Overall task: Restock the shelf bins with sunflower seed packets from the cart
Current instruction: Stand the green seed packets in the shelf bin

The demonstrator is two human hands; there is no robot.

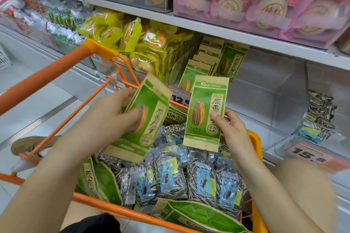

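The orange cart [254,149] held clear seed bags [201,181] and green packets [200,213]; the shelf bin [265,100] held green packets [232,60], apparently upright.

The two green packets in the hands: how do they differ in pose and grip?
The left-hand packet is tilted with its top leaning right and looks motion-blurred; the right-hand packet stands nearly upright and sharp. The left hand wraps the first with its thumb across the front; the right hand pinches the other at its right edge. Both show the same green sunflower-seed design, held above the cart.
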